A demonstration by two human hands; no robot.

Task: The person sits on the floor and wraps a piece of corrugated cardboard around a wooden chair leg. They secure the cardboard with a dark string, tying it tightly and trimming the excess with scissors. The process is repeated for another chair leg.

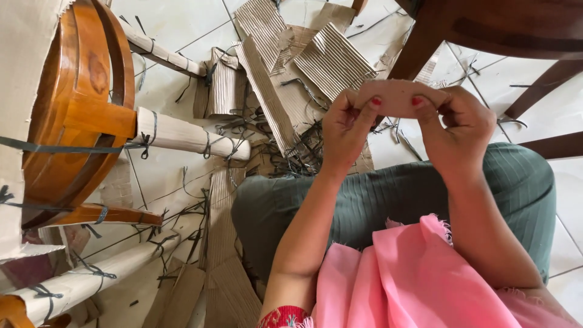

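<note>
Gripping one cardboard scrap [398,97], two hands, left [346,130] and right [456,127], pinch its ends.

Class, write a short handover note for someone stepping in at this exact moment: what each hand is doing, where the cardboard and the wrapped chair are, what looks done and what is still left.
Left hand and right hand: both grip one small cardboard piece by its ends, held above the lap.
Wooden chair: lies on its side at the left on the tiled floor.
Done: torn corrugated cardboard scraps and cut black straps lie ahead of the knees.
Left: the chair legs are still wrapped in paper and tied with straps.
</note>
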